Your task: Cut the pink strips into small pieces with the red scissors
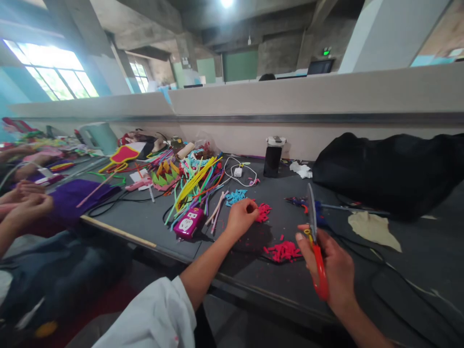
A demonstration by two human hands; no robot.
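My left hand reaches over the table, its thumb and fingers curled into a pinch at the edge of a pile of short red pieces. Whatever the fingertips may hold is too small to make out. In my right hand is a pair of scissors with red-orange handles, its blades pointing up and closed together. Between my hands and nearer the table's edge lies a second heap of red-pink pieces. Small blue pieces are piled just beyond my left hand.
Left of my hand lie a bundle of colourful pipe cleaners and a purple box. A glue gun, a dark bottle and a black bag are at the right. Another person's hands are at far left.
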